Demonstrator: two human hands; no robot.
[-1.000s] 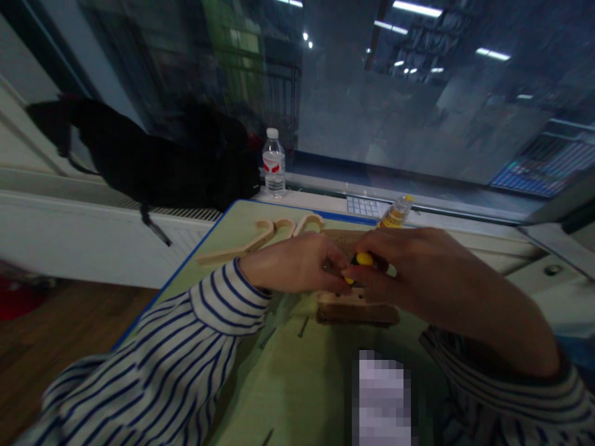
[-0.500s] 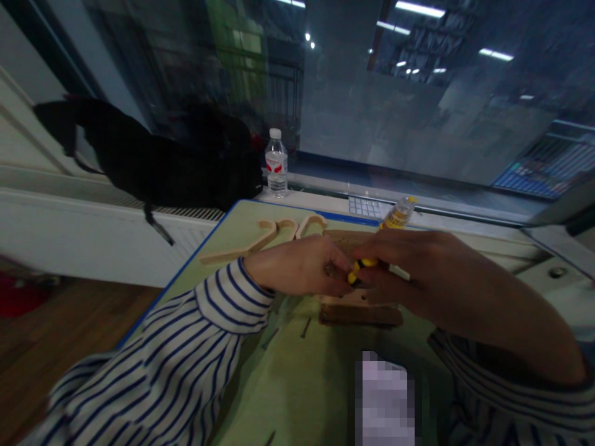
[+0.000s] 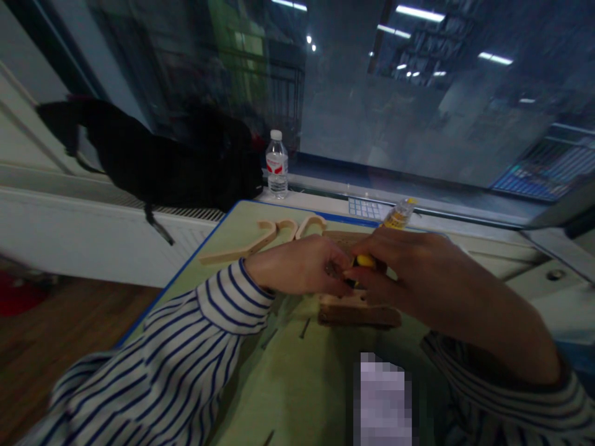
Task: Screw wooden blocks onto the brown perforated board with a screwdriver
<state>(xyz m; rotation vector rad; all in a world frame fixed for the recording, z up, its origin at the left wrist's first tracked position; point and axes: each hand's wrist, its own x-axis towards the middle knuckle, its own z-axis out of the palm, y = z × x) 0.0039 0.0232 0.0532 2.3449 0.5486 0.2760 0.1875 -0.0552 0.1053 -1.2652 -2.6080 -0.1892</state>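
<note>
My right hand (image 3: 423, 279) is closed around a yellow and black screwdriver handle (image 3: 366, 261), held over the wooden piece (image 3: 357, 313). My left hand (image 3: 302, 266) reaches in from the left with its fingers pinched together just beside the screwdriver's lower end. What lies between those fingertips is hidden. Both hands cover much of the wooden piece, which has small dark holes near its front edge. Two screws (image 3: 305, 328) lie on the green table (image 3: 279, 384) in front of the left wrist.
Curved wooden hook shapes (image 3: 269, 232) lie at the table's back left. A yellow-labelled bottle (image 3: 397, 215) is behind my right hand. On the sill stand a water bottle (image 3: 277, 166) and a black bag (image 3: 171, 161). A blurred pale object (image 3: 383, 399) lies near the front.
My right hand has turned a little around the screwdriver, and its wrist and forearm have shifted left. My left hand stays nearly where it was.
</note>
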